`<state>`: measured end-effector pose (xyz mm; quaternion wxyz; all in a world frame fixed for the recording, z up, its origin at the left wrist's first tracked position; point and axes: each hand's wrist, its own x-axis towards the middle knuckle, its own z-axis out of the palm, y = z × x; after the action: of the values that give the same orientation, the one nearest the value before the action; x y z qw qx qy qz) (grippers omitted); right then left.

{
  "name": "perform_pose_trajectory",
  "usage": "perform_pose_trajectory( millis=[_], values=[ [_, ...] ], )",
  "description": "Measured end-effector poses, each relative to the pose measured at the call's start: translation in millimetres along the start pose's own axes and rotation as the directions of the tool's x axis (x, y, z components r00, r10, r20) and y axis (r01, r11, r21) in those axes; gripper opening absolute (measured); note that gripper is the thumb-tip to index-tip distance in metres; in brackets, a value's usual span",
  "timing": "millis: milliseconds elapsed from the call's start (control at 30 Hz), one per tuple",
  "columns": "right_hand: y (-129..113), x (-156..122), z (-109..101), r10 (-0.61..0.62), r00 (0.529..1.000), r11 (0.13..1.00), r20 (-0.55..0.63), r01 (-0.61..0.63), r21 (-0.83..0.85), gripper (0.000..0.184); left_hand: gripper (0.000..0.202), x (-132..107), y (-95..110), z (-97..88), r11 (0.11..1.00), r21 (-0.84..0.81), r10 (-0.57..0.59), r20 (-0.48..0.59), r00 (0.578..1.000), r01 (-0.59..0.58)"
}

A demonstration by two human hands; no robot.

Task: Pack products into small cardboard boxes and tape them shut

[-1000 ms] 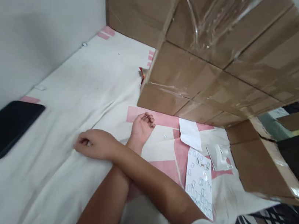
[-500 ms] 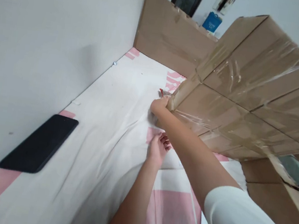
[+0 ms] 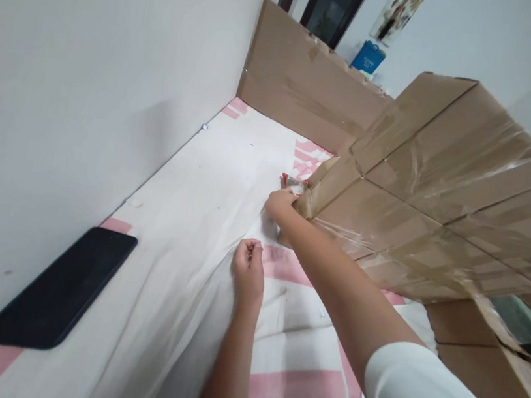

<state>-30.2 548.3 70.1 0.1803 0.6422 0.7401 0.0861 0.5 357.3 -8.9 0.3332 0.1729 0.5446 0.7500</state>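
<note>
My right hand point(image 3: 280, 203) reaches to the near lower corner of a large taped cardboard box point(image 3: 401, 201). Its fingers are hidden behind the hand and against the box. Just beyond it lies a small silvery packet with red edges point(image 3: 294, 182); I cannot tell whether the hand grips it or only the box. My left hand point(image 3: 250, 264) is lower and a little to the left, fingers curled together over the white and pink sheet point(image 3: 217, 192). Folds in the cloth run up beside it, but what the fingers pinch, if anything, is hidden.
A dark phone or tablet point(image 3: 62, 289) lies on the sheet along the white wall point(image 3: 91, 69). An upright cardboard panel point(image 3: 306, 83) stands at the far end, with a blue bag point(image 3: 368, 58) behind it. Another cardboard box point(image 3: 483, 368) is at lower right.
My left hand has moved left, and its fingers have drawn closer together. My right hand stays at the box corner. The whole view has shifted, with most things appearing lower.
</note>
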Motion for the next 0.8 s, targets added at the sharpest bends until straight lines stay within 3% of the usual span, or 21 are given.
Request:
perform_pose_trajectory(
  millis=[133,233,333,433,500,567,600,667,700,733,767,800],
  values=[
    [-3,-11,-15,-0.094,0.995,0.994,0.036,0.092,0.058,0.043,0.013,0,-3,-0.1,0.998,0.048,0.026,0.032,0.999,-0.028],
    [-10,-26,-32,-0.197,0.980,0.975,0.001,0.196,0.107,0.042,0.019,0,3,-4.2,0.994,0.083,0.075,-0.041,0.996,-0.072],
    [-14,-58,-44,-0.330,0.942,0.930,-0.061,0.336,0.151,0.037,0.060,3,12,-11.3,0.946,0.240,0.267,-0.194,0.944,-0.218],
    [-14,-112,-49,-0.520,0.853,0.803,-0.038,0.504,0.317,0.019,0.101,6,17,-19.2,0.805,0.472,0.490,-0.190,0.851,-0.358],
    [-14,-145,-57,-0.666,0.739,0.654,0.104,0.511,0.557,0.019,0.097,7,19,-24.5,0.772,0.514,0.531,-0.201,0.823,-0.373],
    [-17,-158,-71,-0.754,0.625,0.554,0.200,0.442,0.706,0.025,0.078,8,22,-29.5,0.829,0.469,0.477,-0.305,0.824,-0.306],
    [-20,-154,-80,-0.758,0.627,0.543,0.179,0.455,0.706,0.029,0.069,8,24,-31.5,0.870,0.423,0.421,-0.368,0.829,-0.254],
    [-26,-124,-101,-0.670,0.742,0.614,-0.007,0.559,0.557,0.038,0.060,9,28,-34.1,0.926,0.337,0.313,-0.444,0.840,-0.167],
    [-27,-100,-111,-0.575,0.806,0.708,-0.142,0.577,0.408,0.040,0.058,9,30,-34.8,0.939,0.310,0.285,-0.454,0.844,-0.150],
    [-26,-74,-120,-0.450,0.860,0.829,-0.239,0.502,0.246,0.041,0.058,9,31,-35.1,0.943,0.297,0.276,-0.455,0.847,-0.148],
    [-22,-47,-128,-0.310,0.920,0.930,-0.238,0.346,0.126,0.041,0.058,10,32,-35.2,0.944,0.294,0.277,-0.453,0.847,-0.152],
    [-15,-22,-133,-0.228,0.949,0.962,-0.219,0.254,0.098,0.043,0.058,10,32,-35.4,0.942,0.296,0.282,-0.451,0.847,-0.157]
  ],
)
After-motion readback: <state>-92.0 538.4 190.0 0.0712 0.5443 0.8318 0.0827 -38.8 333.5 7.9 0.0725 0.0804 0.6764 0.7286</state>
